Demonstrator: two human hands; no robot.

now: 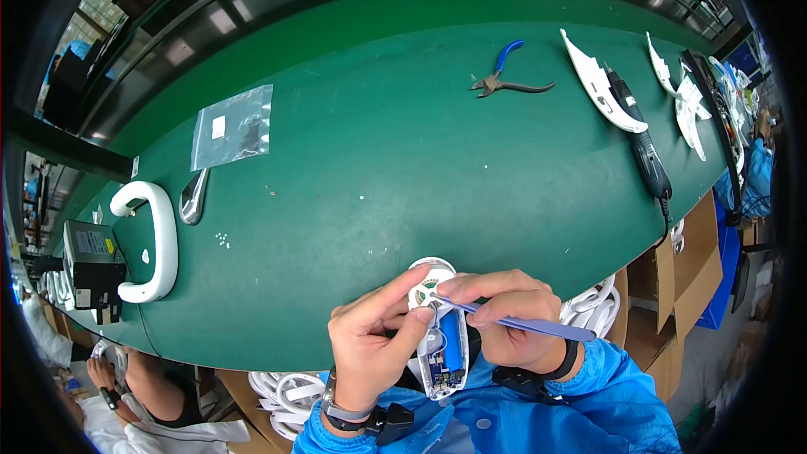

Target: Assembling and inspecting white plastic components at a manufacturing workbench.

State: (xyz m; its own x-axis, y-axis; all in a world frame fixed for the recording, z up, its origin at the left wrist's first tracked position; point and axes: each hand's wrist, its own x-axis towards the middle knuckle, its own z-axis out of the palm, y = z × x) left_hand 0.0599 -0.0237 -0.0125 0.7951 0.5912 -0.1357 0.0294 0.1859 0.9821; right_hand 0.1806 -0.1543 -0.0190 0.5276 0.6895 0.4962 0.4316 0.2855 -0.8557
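Note:
At the table's near edge, my left hand [376, 332] is closed round an opened white plastic device [458, 377]. Its inside shows a blue cylindrical battery [453, 340], a small circuit board [441, 374] and thin wires. The round white end [427, 282] with its ring-shaped green part sits between the fingers of both hands. My right hand [517, 311] grips blue-purple tweezers [546, 326], their tips at the round end. What the tips touch is too small to tell.
On the green table [378, 160] lie cutting pliers [504, 80], a black electric screwdriver [643, 143], white shells [598, 80], a clear bag [234, 128], a white curved handle [168, 240] and a dark box-shaped unit [94, 256]. Cardboard boxes [660, 286] stand right. Another person [126, 399] sits left.

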